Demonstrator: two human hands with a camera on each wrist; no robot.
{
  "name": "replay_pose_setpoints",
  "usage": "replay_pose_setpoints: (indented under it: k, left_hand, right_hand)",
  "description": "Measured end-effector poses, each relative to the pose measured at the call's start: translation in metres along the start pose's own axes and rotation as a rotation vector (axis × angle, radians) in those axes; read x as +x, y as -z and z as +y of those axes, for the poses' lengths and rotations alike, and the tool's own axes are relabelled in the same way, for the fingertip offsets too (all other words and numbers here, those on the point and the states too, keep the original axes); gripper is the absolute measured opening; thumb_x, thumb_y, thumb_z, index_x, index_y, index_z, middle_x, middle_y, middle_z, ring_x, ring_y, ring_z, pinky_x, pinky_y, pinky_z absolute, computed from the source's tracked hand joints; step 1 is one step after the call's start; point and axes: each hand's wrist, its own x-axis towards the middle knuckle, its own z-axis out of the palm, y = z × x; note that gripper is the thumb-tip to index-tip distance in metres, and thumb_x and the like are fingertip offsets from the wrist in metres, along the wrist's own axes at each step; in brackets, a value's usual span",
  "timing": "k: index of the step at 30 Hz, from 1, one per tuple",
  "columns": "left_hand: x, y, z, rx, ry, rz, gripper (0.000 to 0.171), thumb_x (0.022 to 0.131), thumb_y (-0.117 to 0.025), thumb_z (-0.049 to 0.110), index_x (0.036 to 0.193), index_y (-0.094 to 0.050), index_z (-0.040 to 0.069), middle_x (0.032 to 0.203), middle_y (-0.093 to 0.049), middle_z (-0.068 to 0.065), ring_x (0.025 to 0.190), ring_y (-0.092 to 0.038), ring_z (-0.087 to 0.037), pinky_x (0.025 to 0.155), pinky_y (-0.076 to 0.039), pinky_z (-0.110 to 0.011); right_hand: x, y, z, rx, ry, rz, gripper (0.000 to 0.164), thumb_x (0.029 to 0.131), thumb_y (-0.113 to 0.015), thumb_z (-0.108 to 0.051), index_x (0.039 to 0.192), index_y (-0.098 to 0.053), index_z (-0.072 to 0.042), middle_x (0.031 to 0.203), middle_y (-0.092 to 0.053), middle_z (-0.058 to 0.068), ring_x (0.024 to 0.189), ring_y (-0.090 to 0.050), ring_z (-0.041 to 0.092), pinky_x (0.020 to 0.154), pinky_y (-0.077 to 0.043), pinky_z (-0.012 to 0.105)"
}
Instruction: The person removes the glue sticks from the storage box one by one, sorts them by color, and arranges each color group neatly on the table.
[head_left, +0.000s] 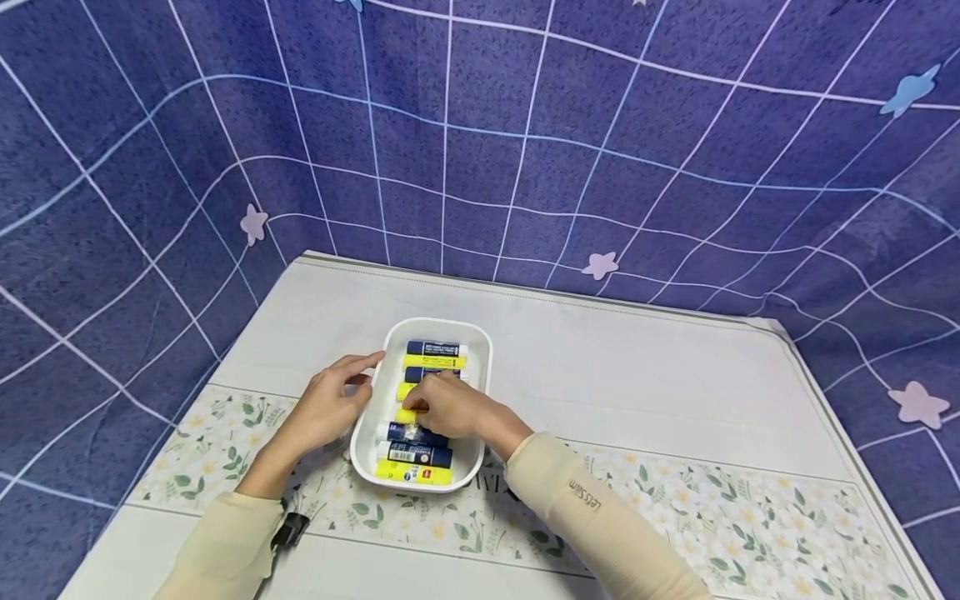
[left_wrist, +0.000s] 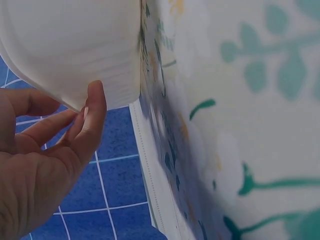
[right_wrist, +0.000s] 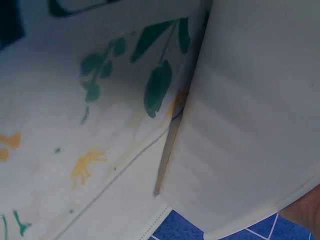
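Note:
A white tray (head_left: 362, 462) holds a column of dark blue glue sticks (head_left: 414, 454) and yellow glue sticks (head_left: 414, 472), lying crosswise. My right hand (head_left: 456, 407) reaches in over the right rim, its thumb and fingertips pinching a yellow glue stick (head_left: 406, 416) near the middle; the hand hides much of it. At the left rim, my left hand (head_left: 324, 410) touches the tray with loosely bent fingers. The left wrist view has those fingers (left_wrist: 95, 107) against the tray's outer wall (left_wrist: 75, 40). Mostly the outer wall (right_wrist: 250, 110) fills the right wrist view, with the right hand (right_wrist: 305, 212) at its corner.
Under the tray is a white table cover (head_left: 637, 367) with a floral band (head_left: 712, 517). A purple-blue grid-patterned cloth (head_left: 487, 125) with star shapes hangs behind and at both sides. Black lettering (head_left: 498, 486) beside the tray is partly covered by the right arm.

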Motion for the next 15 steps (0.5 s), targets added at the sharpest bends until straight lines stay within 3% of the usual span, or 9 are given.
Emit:
replay_pose_setpoints:
  k: [7, 13, 15]
  left_hand:
    - [-0.0007, -0.0001, 0.0002, 0.004, 0.004, -0.003, 0.049, 0.103, -0.052, 0.008, 0.152, -0.052, 0.009, 0.144, -0.06, -0.018, 0.122, -0.065, -0.039, 0.094, -0.058, -0.051]
    - [-0.0006, -0.0004, 0.0001, 0.003, 0.006, -0.002, 0.049, 0.103, -0.051, 0.007, 0.152, -0.052, 0.009, 0.144, -0.059, -0.018, 0.122, -0.065, -0.038, 0.092, -0.057, -0.047]
    - [-0.0004, -0.0008, 0.0001, 0.004, 0.006, -0.002, 0.05, 0.103, -0.052, 0.007, 0.152, -0.052, 0.009, 0.144, -0.059, -0.018, 0.122, -0.065, -0.038, 0.093, -0.057, -0.049]
  right_hand:
    - [-0.0002, -0.0018, 0.001, 0.081, -0.028, 0.018, 0.026, 0.097, -0.069, -0.007, 0.12, -0.079, -0.013, 0.111, -0.078, -0.002, 0.086, -0.061, 0.003, 0.078, -0.05, 0.013]
    - [0.0014, -0.0009, 0.0018, 0.039, 0.01, 0.017, 0.023, 0.096, -0.07, -0.008, 0.115, -0.081, -0.015, 0.1, -0.076, -0.005, 0.082, -0.06, 0.003, 0.076, -0.049, 0.013]
    - [0.002, 0.0001, 0.0007, 0.012, 0.016, -0.007, 0.023, 0.097, -0.07, -0.009, 0.117, -0.08, -0.015, 0.1, -0.076, -0.006, 0.082, -0.059, 0.005, 0.081, -0.049, 0.016]
